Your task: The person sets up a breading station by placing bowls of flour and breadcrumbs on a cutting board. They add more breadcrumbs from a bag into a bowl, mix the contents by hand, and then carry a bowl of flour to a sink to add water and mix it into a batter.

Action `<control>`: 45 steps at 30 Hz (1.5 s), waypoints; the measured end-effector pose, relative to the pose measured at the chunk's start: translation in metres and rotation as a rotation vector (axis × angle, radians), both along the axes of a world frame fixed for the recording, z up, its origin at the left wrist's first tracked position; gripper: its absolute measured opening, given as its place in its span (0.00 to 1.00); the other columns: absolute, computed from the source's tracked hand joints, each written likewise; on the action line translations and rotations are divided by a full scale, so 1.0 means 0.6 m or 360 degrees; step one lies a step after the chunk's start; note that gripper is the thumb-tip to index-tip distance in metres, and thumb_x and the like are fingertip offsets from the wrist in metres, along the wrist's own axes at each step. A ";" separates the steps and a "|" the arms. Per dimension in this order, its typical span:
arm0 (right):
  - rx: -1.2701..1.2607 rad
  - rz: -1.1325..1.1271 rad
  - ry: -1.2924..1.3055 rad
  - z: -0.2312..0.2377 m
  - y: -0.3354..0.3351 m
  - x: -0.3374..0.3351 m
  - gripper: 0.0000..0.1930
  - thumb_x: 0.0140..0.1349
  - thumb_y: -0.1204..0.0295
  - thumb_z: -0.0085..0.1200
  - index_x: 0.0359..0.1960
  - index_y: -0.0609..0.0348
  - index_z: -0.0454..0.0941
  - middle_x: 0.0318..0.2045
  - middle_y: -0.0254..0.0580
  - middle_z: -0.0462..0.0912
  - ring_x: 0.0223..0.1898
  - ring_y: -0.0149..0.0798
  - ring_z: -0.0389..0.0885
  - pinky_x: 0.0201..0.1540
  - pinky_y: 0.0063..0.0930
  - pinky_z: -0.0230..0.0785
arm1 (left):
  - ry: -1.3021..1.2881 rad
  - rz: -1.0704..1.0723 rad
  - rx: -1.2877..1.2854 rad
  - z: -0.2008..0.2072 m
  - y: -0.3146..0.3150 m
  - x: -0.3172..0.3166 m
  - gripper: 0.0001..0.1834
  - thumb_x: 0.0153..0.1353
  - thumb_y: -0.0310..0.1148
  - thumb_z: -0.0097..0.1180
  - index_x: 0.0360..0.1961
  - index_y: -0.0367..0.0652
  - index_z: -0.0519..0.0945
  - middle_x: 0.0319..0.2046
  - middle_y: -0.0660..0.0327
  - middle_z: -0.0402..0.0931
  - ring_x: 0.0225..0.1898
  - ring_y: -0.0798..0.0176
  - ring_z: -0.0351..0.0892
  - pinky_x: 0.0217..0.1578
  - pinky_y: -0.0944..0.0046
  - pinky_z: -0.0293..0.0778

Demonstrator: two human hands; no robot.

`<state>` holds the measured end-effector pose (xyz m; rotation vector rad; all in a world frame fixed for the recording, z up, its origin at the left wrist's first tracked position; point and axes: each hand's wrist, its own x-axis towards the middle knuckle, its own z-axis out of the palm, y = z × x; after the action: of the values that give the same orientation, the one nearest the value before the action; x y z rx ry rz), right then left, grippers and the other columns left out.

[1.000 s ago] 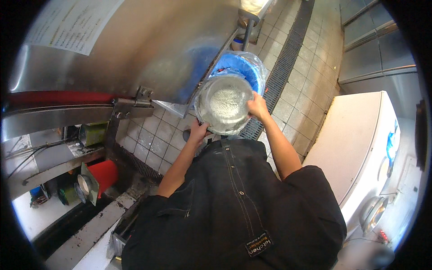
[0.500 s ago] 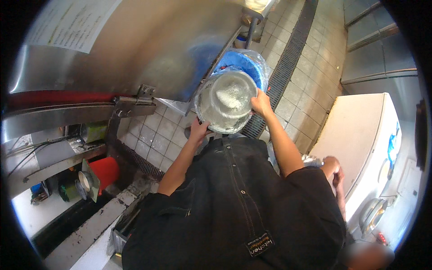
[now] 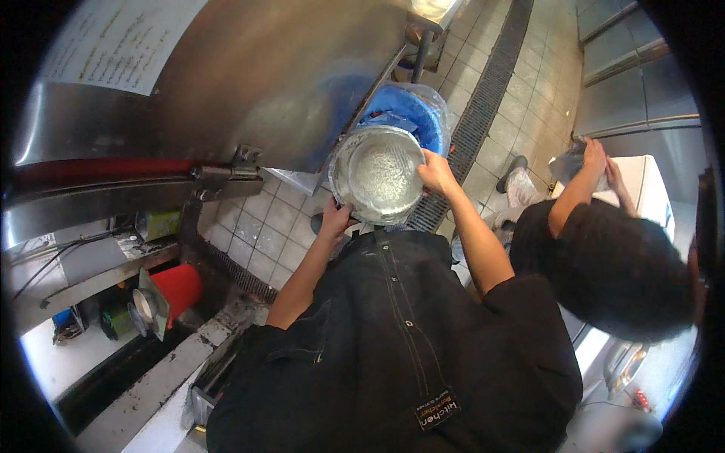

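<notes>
A round, deep silvery sieve [image 3: 381, 177] is held out in front of my body, its rim smeared white. White crumbs are scattered over its mesh-looking bottom. My left hand [image 3: 335, 219] is closed on the near left side of its rim. On the right side, my right hand [image 3: 436, 174] grips the rim, thumb on top. Just beyond the sieve and partly covered by it stands a blue bin [image 3: 423, 113] with a clear plastic liner. What lies in the bin is mostly hidden.
At my right a co-worker in dark clothing [image 3: 604, 257] holds a greyish, see-through item [image 3: 570, 162] beside a white cabinet [image 3: 649, 177]. A steel panel [image 3: 249, 83] rises at left. A floor drain grate [image 3: 483, 90] runs past the bin. A red container [image 3: 181, 291] sits low left.
The white stuff in the sieve has gone from a clump to crumbs spread over the bottom. My hands have barely moved. The co-worker has come forward on my right.
</notes>
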<state>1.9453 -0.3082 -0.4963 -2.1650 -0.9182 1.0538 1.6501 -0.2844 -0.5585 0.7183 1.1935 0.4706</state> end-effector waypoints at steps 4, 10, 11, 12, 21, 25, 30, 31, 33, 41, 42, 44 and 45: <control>-0.0079 -0.0016 0.0107 -0.010 0.003 0.006 0.25 0.53 0.78 0.45 0.55 0.56 0.78 0.43 0.60 0.84 0.43 0.56 0.85 0.49 0.45 0.77 | 0.0054 -0.0007 -0.0010 0.003 -0.003 0.006 0.33 0.57 0.26 0.54 0.65 0.37 0.61 0.54 0.48 0.72 0.48 0.52 0.82 0.39 0.54 0.86; 0.0026 -0.0119 -0.0039 -0.033 -0.006 -0.002 0.24 0.54 0.76 0.45 0.56 0.56 0.78 0.45 0.62 0.83 0.46 0.58 0.84 0.53 0.47 0.74 | 0.0065 0.0023 0.0046 0.011 -0.009 0.008 0.33 0.57 0.24 0.54 0.64 0.37 0.61 0.54 0.49 0.73 0.47 0.52 0.82 0.38 0.55 0.87; -0.0018 0.0006 -0.0043 -0.056 -0.008 0.003 0.24 0.54 0.75 0.46 0.55 0.56 0.78 0.45 0.63 0.83 0.49 0.59 0.82 0.56 0.47 0.71 | 0.0050 0.0002 0.0035 0.011 -0.007 0.004 0.33 0.56 0.24 0.55 0.64 0.36 0.61 0.53 0.49 0.73 0.47 0.52 0.82 0.38 0.55 0.87; 0.0022 0.0067 -0.0081 -0.059 -0.008 0.000 0.24 0.55 0.75 0.46 0.55 0.56 0.78 0.46 0.63 0.83 0.50 0.59 0.81 0.57 0.47 0.70 | 0.0028 0.0005 0.0023 0.007 -0.009 0.002 0.33 0.56 0.24 0.55 0.64 0.36 0.61 0.53 0.49 0.73 0.47 0.52 0.82 0.38 0.56 0.87; 0.0144 -0.0195 -0.0142 -0.015 -0.001 -0.012 0.26 0.53 0.77 0.47 0.57 0.58 0.76 0.45 0.64 0.83 0.49 0.61 0.81 0.54 0.48 0.72 | 0.0033 -0.0063 0.0014 0.018 -0.013 -0.008 0.36 0.57 0.26 0.57 0.66 0.36 0.58 0.56 0.47 0.70 0.50 0.50 0.80 0.40 0.54 0.86; 0.0142 0.0074 0.0044 0.003 -0.017 -0.007 0.26 0.53 0.77 0.46 0.57 0.58 0.76 0.42 0.65 0.83 0.46 0.60 0.83 0.53 0.47 0.73 | 0.0055 -0.0003 -0.0077 0.013 -0.022 -0.012 0.38 0.57 0.27 0.58 0.67 0.38 0.56 0.59 0.48 0.68 0.53 0.50 0.78 0.42 0.53 0.84; 0.0128 -0.0155 -0.0135 0.047 -0.036 0.014 0.26 0.54 0.73 0.46 0.58 0.55 0.76 0.45 0.64 0.82 0.48 0.59 0.83 0.54 0.46 0.73 | 0.0022 0.0107 0.0016 0.010 -0.025 -0.031 0.35 0.57 0.25 0.55 0.66 0.35 0.58 0.54 0.46 0.72 0.45 0.50 0.83 0.37 0.54 0.87; 0.0151 -0.0188 -0.0124 0.036 -0.044 0.024 0.26 0.54 0.73 0.46 0.58 0.56 0.76 0.46 0.63 0.82 0.49 0.59 0.82 0.55 0.46 0.72 | -0.0034 0.0161 0.0016 0.004 -0.034 -0.036 0.36 0.57 0.25 0.55 0.66 0.35 0.58 0.54 0.46 0.72 0.45 0.49 0.83 0.37 0.54 0.87; 0.0199 -0.0248 -0.0100 0.016 -0.056 0.042 0.26 0.55 0.72 0.45 0.58 0.57 0.76 0.48 0.62 0.82 0.52 0.59 0.81 0.57 0.46 0.70 | 0.0041 0.0110 0.0029 -0.011 -0.037 -0.061 0.36 0.56 0.24 0.55 0.66 0.35 0.58 0.55 0.46 0.71 0.47 0.49 0.82 0.39 0.52 0.86; -0.0068 -0.0576 -0.0169 -0.035 -0.091 0.110 0.24 0.56 0.75 0.45 0.58 0.57 0.73 0.51 0.61 0.81 0.55 0.60 0.78 0.58 0.47 0.69 | -0.0078 0.0251 -0.0135 0.018 -0.086 -0.104 0.36 0.57 0.23 0.52 0.68 0.36 0.56 0.58 0.49 0.69 0.54 0.50 0.77 0.48 0.50 0.81; -0.0112 -0.0594 -0.0173 -0.028 -0.087 0.114 0.24 0.56 0.75 0.45 0.58 0.57 0.73 0.50 0.61 0.81 0.55 0.60 0.79 0.58 0.47 0.69 | -0.0041 0.0276 -0.0130 0.044 -0.087 -0.097 0.36 0.57 0.23 0.53 0.68 0.35 0.57 0.58 0.49 0.69 0.54 0.50 0.77 0.47 0.50 0.82; -0.0210 -0.0630 -0.0159 -0.012 -0.079 0.122 0.25 0.55 0.76 0.46 0.58 0.59 0.73 0.50 0.61 0.81 0.54 0.58 0.80 0.57 0.46 0.70 | 0.0042 0.0267 -0.0169 0.038 -0.093 -0.101 0.36 0.56 0.23 0.53 0.67 0.35 0.57 0.58 0.49 0.69 0.55 0.50 0.76 0.47 0.50 0.82; -0.0101 -0.0642 -0.0169 -0.007 -0.081 0.132 0.24 0.55 0.77 0.46 0.57 0.59 0.73 0.49 0.60 0.82 0.53 0.57 0.81 0.56 0.45 0.70 | 0.0084 0.0263 -0.0187 0.036 -0.097 -0.104 0.36 0.56 0.23 0.53 0.67 0.35 0.57 0.58 0.49 0.69 0.55 0.50 0.76 0.48 0.50 0.82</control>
<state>2.0247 -0.3570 -0.5003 -2.3457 -0.4639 0.7837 1.5877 -0.3425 -0.5371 0.5365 1.3251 0.5167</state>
